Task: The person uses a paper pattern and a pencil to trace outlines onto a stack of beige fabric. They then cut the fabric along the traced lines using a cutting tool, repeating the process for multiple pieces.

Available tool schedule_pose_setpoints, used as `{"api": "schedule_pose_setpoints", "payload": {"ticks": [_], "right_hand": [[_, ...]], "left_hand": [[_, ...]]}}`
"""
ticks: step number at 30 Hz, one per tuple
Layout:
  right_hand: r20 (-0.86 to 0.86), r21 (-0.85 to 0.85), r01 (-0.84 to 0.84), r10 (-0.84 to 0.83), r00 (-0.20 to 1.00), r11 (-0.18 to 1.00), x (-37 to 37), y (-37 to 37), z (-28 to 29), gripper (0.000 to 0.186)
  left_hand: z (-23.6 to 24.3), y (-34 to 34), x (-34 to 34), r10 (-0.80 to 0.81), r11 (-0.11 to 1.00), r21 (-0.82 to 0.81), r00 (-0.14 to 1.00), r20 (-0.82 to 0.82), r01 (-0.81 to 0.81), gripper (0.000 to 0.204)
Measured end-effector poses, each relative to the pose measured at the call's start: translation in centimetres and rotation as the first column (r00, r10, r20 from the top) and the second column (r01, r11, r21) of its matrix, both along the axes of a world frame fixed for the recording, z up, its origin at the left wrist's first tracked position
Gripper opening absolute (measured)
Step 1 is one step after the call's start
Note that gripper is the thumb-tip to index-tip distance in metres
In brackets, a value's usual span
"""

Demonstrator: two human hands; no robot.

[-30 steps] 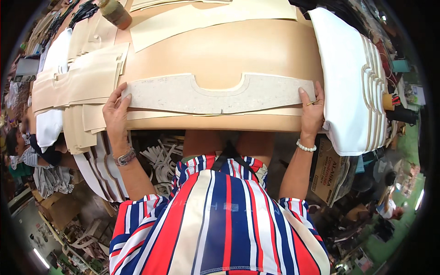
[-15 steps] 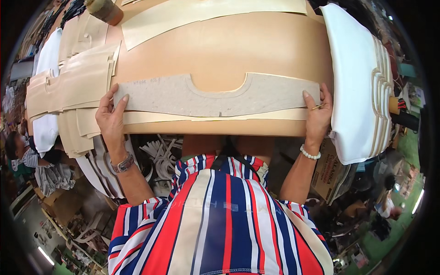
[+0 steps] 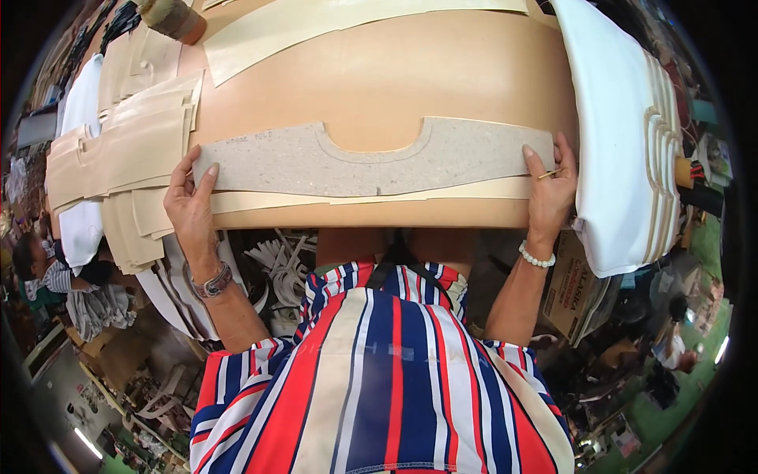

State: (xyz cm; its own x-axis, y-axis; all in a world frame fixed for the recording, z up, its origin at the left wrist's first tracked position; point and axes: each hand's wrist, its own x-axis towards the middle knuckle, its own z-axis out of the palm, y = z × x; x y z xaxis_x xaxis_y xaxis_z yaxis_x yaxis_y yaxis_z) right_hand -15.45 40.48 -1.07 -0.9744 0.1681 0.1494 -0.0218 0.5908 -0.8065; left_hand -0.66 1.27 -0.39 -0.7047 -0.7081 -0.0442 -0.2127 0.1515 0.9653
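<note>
A long grey cardboard template (image 3: 363,171) with a U-shaped notch in its far edge spans the space between my hands. My left hand (image 3: 189,193) grips its left end, thumb on top and fingers round the edge. At the other end, my right hand (image 3: 553,193) holds it the same way. A thin, short stick-like thing (image 3: 547,174) is also tucked in the right hand; its kind is unclear. Beneath the template, a cream sheet piece (image 3: 450,192) shows along the near side, largely covered.
The tan work surface (image 3: 379,79) curves down toward me. Stacked cream cut pieces (image 3: 150,146) lie at left, a larger cream sheet (image 3: 316,35) at the far side. White padded pieces (image 3: 608,150) hang over the right end. A brownish jar (image 3: 170,17) stands far left.
The template has shifted slightly away from me and tilted, so the cream edging along its notch shows less. Both hands keep their hold at its ends.
</note>
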Motion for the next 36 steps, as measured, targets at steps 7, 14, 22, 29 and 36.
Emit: {"api": "schedule_pose_setpoints", "payload": {"ticks": [7, 14, 22, 29, 36], "right_hand": [[0.026, -0.143, 0.0, 0.004, 1.0, 0.99, 0.1, -0.2, 0.1, 0.056], [0.045, -0.135, 0.004, 0.002, 0.999, 0.991, 0.1, -0.5, 0.4, 0.057], [0.05, 0.021, 0.023, -0.024, 0.998, 1.0, 0.1, -0.1, 0.3, 0.055], [0.069, -0.023, -0.004, 0.005, 0.998, 1.0, 0.2, -0.2, 0.6, 0.053], [0.05, -0.012, -0.001, 0.002, 0.999, 1.0, 0.1, 0.1, 0.2, 0.056]], "left_hand": [[0.5, -0.3, 0.8, 0.044, 0.977, -0.215, 0.989, 0.141, -0.013, 0.034], [0.2, 0.1, 0.8, 0.067, 0.96, -0.278, 0.993, 0.092, -0.039, 0.03], [0.6, 1.0, 0.2, 0.124, 0.898, -0.435, 0.987, 0.106, -0.066, 0.027], [0.7, 1.2, 0.3, 0.151, 0.889, -0.45, 0.981, 0.118, -0.083, 0.026], [1.0, 1.3, 0.1, 0.145, 0.847, -0.53, 0.977, 0.157, -0.041, 0.026]]}}
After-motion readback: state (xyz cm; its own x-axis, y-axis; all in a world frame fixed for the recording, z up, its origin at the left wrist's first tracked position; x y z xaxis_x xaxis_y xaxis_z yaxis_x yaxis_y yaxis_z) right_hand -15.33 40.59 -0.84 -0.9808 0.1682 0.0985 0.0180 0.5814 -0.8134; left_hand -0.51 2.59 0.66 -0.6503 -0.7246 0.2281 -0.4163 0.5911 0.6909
